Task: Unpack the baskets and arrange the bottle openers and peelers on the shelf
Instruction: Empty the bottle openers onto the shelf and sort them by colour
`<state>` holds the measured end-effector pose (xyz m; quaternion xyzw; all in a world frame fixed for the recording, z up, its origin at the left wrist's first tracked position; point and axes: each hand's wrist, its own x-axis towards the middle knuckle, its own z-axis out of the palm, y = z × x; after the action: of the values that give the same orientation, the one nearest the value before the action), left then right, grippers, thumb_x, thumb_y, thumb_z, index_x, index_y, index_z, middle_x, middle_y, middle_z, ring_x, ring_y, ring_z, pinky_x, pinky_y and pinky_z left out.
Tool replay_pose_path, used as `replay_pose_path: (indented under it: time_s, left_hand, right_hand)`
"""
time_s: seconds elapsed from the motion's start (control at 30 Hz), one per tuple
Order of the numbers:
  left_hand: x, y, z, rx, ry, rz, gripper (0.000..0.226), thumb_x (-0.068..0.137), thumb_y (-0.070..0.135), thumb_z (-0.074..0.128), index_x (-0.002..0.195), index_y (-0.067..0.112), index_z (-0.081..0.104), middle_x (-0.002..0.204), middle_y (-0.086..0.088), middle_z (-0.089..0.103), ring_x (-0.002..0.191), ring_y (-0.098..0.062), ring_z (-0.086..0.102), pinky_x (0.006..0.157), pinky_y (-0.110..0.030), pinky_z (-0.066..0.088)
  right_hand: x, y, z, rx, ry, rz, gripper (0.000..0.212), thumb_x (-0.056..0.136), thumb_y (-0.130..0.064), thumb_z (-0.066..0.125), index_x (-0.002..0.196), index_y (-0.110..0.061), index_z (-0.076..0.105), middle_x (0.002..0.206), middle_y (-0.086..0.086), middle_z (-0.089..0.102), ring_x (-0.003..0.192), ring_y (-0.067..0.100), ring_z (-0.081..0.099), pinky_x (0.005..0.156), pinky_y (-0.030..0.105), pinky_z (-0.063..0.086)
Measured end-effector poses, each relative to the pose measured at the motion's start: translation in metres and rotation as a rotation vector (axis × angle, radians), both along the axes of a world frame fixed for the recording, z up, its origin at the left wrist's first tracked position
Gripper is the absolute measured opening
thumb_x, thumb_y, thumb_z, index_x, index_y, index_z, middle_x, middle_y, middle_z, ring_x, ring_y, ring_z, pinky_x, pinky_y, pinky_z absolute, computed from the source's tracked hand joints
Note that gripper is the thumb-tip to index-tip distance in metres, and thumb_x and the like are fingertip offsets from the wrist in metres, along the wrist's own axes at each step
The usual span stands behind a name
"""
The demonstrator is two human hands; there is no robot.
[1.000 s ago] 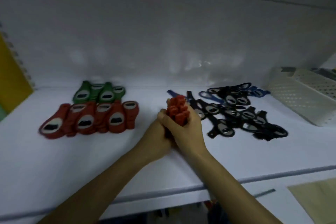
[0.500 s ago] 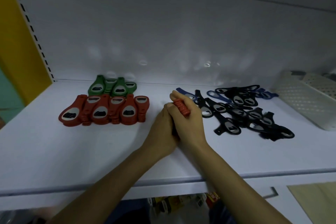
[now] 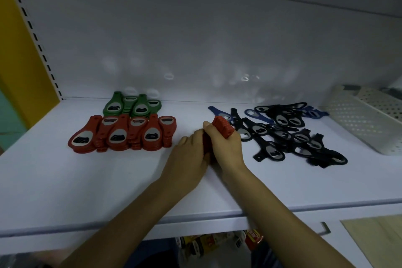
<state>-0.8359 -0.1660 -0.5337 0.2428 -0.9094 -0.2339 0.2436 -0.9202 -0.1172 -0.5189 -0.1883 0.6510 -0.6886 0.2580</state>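
A stack of red bottle openers (image 3: pixel 223 127) stands on edge on the white shelf (image 3: pixel 91 185) at its middle. My right hand (image 3: pixel 226 148) grips the stack from the right, thumb on top. My left hand (image 3: pixel 187 159) wraps the stack's near end from the left. To the left lie rows of red bottle openers (image 3: pixel 121 136) with green bottle openers (image 3: pixel 132 105) behind them. A loose pile of black and blue bottle openers (image 3: pixel 289 132) lies to the right of my hands.
Two white perforated baskets (image 3: pixel 365 119) sit at the far right of the shelf. A yellow panel (image 3: pixel 19 54) with a slotted upright bounds the left side. Packaged goods (image 3: pixel 217 243) show on the level below the shelf's front edge.
The red stack has tipped from upright in my hands down toward the shelf. The camera view has shifted left and closer.
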Motion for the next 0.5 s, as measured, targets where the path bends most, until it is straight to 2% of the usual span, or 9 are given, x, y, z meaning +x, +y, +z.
replay_pose_path:
  time_s: [0.07, 0.13, 0.17, 0.27, 0.37, 0.4, 0.43, 0.47, 0.5]
  left_hand:
    - [0.002, 0.0, 0.003, 0.029, 0.0, -0.006, 0.036, 0.096, 0.017, 0.047, 0.13, 0.007, 0.041, 0.113, -0.01, 0.057, 0.099, -0.02, 0.052, 0.075, -0.023, 0.039]
    - [0.006, -0.004, 0.008, 0.194, 0.026, -0.012, 0.031, 0.097, 0.018, 0.047, 0.127, 0.01, 0.043, 0.11, -0.006, 0.06, 0.091, -0.013, 0.056, 0.069, -0.014, 0.04]
    - [0.009, -0.008, 0.011, 0.308, 0.042, -0.016, 0.028, 0.097, 0.021, 0.047, 0.124, 0.012, 0.045, 0.106, -0.001, 0.06, 0.086, -0.008, 0.056, 0.065, -0.012, 0.041]
    - [0.018, -0.021, 0.02, 0.531, 0.058, -0.043, 0.025, 0.096, 0.031, 0.05, 0.116, 0.015, 0.051, 0.099, 0.005, 0.06, 0.082, -0.005, 0.057, 0.068, -0.02, 0.044]
    - [0.02, -0.029, 0.031, 0.608, 0.04, -0.097, 0.019, 0.095, 0.03, 0.054, 0.109, 0.018, 0.055, 0.094, 0.001, 0.065, 0.07, 0.001, 0.061, 0.063, -0.017, 0.046]
    - [0.02, -0.031, 0.036, 0.665, 0.053, -0.097, 0.031, 0.093, 0.032, 0.056, 0.119, 0.015, 0.051, 0.093, 0.0, 0.067, 0.068, 0.0, 0.064, 0.062, -0.016, 0.049]
    - [0.021, -0.034, 0.041, 0.726, 0.056, -0.085, 0.052, 0.092, 0.036, 0.057, 0.135, 0.014, 0.039, 0.092, 0.001, 0.068, 0.068, -0.002, 0.068, 0.063, -0.017, 0.052]
    - [0.023, -0.037, 0.046, 0.764, 0.036, -0.072, 0.074, 0.09, 0.042, 0.057, 0.148, 0.015, 0.019, 0.091, 0.003, 0.068, 0.07, -0.007, 0.07, 0.064, -0.02, 0.054]
    - [0.026, -0.041, 0.049, 0.75, 0.003, -0.072, 0.085, 0.089, 0.046, 0.056, 0.151, 0.019, 0.005, 0.088, 0.002, 0.069, 0.071, -0.013, 0.072, 0.065, -0.025, 0.056]
  right_hand:
    - [-0.001, -0.001, 0.006, -0.03, -0.08, 0.074, 0.014, 0.079, -0.025, 0.076, 0.068, -0.021, 0.067, 0.075, 0.007, 0.07, 0.084, 0.027, 0.07, 0.078, 0.043, 0.058]
    - [-0.003, 0.002, 0.014, -0.012, -0.043, 0.227, 0.011, 0.078, -0.023, 0.077, 0.085, -0.019, 0.071, 0.084, 0.006, 0.071, 0.081, 0.018, 0.07, 0.069, 0.031, 0.058]
    - [-0.007, 0.004, 0.017, -0.003, -0.007, 0.294, 0.023, 0.079, -0.024, 0.076, 0.098, -0.015, 0.069, 0.089, 0.008, 0.071, 0.081, 0.016, 0.07, 0.068, 0.028, 0.057]
    - [-0.019, 0.012, 0.03, -0.03, 0.061, 0.402, 0.036, 0.083, -0.017, 0.069, 0.118, -0.008, 0.063, 0.104, 0.013, 0.071, 0.091, 0.021, 0.069, 0.082, 0.032, 0.056]
    - [-0.025, 0.011, 0.035, -0.027, 0.088, 0.432, 0.03, 0.084, -0.012, 0.067, 0.112, 0.0, 0.066, 0.099, 0.017, 0.071, 0.086, 0.025, 0.068, 0.082, 0.036, 0.056]
    - [-0.026, 0.008, 0.037, -0.024, 0.065, 0.421, 0.028, 0.084, -0.013, 0.068, 0.108, 0.002, 0.067, 0.097, 0.019, 0.071, 0.084, 0.027, 0.068, 0.081, 0.037, 0.057]
    - [-0.028, 0.005, 0.037, -0.023, 0.023, 0.41, 0.026, 0.084, -0.014, 0.069, 0.103, 0.004, 0.068, 0.094, 0.02, 0.071, 0.082, 0.027, 0.068, 0.078, 0.036, 0.058]
    - [-0.029, 0.001, 0.038, -0.02, -0.04, 0.404, 0.024, 0.083, -0.015, 0.07, 0.099, 0.004, 0.069, 0.092, 0.019, 0.072, 0.08, 0.027, 0.069, 0.072, 0.034, 0.058]
    - [-0.03, -0.002, 0.038, -0.017, -0.107, 0.395, 0.021, 0.083, -0.015, 0.071, 0.094, 0.003, 0.07, 0.088, 0.017, 0.073, 0.077, 0.025, 0.07, 0.066, 0.031, 0.058]
